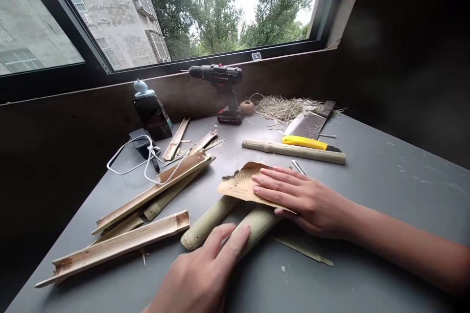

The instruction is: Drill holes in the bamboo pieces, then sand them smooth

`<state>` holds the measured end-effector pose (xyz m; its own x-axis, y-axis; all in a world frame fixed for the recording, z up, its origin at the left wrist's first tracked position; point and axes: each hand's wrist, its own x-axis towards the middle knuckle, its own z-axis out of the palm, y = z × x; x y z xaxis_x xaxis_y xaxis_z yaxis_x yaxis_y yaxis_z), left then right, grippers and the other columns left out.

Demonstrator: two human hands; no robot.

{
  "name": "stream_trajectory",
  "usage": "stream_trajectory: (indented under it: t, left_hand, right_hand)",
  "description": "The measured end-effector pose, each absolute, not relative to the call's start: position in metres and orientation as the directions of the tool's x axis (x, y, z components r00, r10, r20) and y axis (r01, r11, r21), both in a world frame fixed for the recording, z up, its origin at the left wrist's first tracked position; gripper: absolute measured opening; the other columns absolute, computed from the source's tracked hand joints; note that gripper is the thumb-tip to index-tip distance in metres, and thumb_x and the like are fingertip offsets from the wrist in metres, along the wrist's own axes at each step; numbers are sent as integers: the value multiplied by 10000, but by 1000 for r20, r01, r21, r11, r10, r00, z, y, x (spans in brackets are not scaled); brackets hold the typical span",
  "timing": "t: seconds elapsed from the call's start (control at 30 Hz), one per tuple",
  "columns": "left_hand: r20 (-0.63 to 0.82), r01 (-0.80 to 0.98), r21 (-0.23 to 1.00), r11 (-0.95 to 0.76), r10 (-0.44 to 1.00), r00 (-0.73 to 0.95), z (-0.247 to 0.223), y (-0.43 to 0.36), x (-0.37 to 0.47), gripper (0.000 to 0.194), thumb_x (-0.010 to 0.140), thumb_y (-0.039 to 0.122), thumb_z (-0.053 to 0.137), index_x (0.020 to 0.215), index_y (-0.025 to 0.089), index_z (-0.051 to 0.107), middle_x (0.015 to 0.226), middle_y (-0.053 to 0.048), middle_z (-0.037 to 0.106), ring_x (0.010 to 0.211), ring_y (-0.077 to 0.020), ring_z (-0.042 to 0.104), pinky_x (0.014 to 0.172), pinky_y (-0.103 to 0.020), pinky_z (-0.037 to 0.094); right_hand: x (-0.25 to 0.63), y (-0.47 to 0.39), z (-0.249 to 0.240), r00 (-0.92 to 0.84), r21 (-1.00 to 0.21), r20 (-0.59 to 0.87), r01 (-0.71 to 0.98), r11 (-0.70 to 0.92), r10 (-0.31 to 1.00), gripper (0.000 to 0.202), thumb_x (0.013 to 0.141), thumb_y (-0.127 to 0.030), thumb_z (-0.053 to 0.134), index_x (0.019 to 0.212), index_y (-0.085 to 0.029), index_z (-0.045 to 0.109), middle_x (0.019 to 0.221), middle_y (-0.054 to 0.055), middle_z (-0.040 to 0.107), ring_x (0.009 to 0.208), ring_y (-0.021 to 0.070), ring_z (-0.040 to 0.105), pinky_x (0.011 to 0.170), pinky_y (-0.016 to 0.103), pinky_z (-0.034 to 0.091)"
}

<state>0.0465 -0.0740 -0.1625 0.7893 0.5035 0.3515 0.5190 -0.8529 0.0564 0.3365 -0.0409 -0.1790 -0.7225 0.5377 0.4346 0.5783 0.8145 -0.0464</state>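
My left hand (205, 264) grips the near end of a green bamboo tube (259, 225) that slants away over the grey table. Over the tube's far part lies a torn sheet of sandpaper (238, 186), printed back upward. Flat on that sheet rests my right hand (297, 195), fingers stretched out and close together, pressing it onto the bamboo. A second bamboo piece (207, 227) with small holes lies just left of the tube, partly beneath the sandpaper. The tube's far end is hidden by the sheet and my right hand.
Split bamboo halves (121, 244) lie at the left by a white cable (125, 172) and a propped phone (152, 115). A cordless drill (223, 88) stands at the back. Behind my right hand are a bamboo stick (293, 150), a yellow-handled knife (304, 143) and a cleaver blade (308, 124).
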Motion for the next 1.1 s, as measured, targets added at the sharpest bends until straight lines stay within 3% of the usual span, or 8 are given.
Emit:
stream_trajectory:
  t: [0.1, 0.2, 0.37, 0.5, 0.63, 0.73, 0.9, 1.1]
  left_hand:
    - [379, 572, -138, -809, 490, 785, -166, -74, 46, 387, 1019, 240, 293, 1279, 107, 547, 1026, -111, 709, 639, -145, 705, 470, -219, 524]
    - [394, 634, -248, -732, 522, 757, -169, -76, 47, 432, 1024, 407, 309, 1095, 123, 627, 827, -76, 682, 486, -160, 623, 366, -279, 438]
    - [434, 631, -303, -714, 486, 759, -171, -76, 49, 443, 1031, 370, 326, 1307, 91, 531, 950, -95, 702, 575, -152, 654, 453, -275, 453]
    - [474, 621, -378, -687, 432, 767, -174, -75, 47, 347, 1016, 247, 379, 1285, 103, 544, 896, -55, 709, 544, -156, 632, 475, -303, 423]
    - [479, 646, -415, -641, 449, 754, -176, -71, 47, 357, 1027, 298, 374, 1237, 81, 565, 778, -35, 679, 496, -161, 607, 458, -310, 402]
    - [463, 638, -394, -661, 457, 759, -178, -69, 48, 373, 1041, 315, 320, 1190, 74, 563, 678, -17, 634, 473, -163, 603, 435, -310, 383]
    - [473, 638, -292, -713, 471, 744, -178, -69, 49, 341, 1042, 325, 313, 1135, 94, 546, 658, -1, 637, 494, -151, 629, 462, -291, 428]
    - [431, 650, -302, -698, 508, 746, -174, -72, 48, 415, 1051, 351, 246, 1246, 74, 487, 677, -16, 661, 526, -166, 661, 451, -295, 427]
  right_hand:
    - [337, -40, -180, -708, -11, 465, 595, 803, 531, 444, 1022, -213, 416, 1446, -92, 462, 1527, 122, 463, 1483, 241, 302, 1216, 463, 290]
    - [336, -41, -180, -701, -2, 496, 589, 808, 513, 438, 1012, -183, 435, 1439, -89, 465, 1499, 129, 497, 1463, 244, 348, 1208, 470, 316]
    - [334, -39, -184, -671, -25, 546, 585, 811, 501, 397, 993, -133, 465, 1385, -120, 524, 1398, 127, 603, 1362, 240, 503, 1145, 457, 421]
    - [338, -34, -185, -565, -123, 557, 669, 733, 609, 367, 995, -149, 452, 1342, -155, 571, 1300, 118, 675, 1240, 242, 615, 1029, 437, 527]
    - [335, -38, -183, -520, -133, 552, 717, 684, 652, 361, 995, -161, 454, 1333, -154, 582, 1304, 121, 673, 1246, 262, 609, 1023, 466, 523]
    - [323, -52, -183, -568, -105, 531, 693, 713, 629, 384, 1003, -192, 466, 1375, -157, 552, 1406, 115, 598, 1359, 270, 504, 1123, 494, 429]
    - [316, -57, -187, -701, -84, 472, 567, 819, 534, 416, 1028, -241, 440, 1435, -177, 496, 1489, 52, 519, 1453, 217, 369, 1233, 425, 266]
    - [348, -23, -191, -495, -195, 520, 725, 660, 697, 391, 1026, -204, 404, 1394, -211, 536, 1416, 85, 593, 1390, 250, 466, 1155, 513, 388]
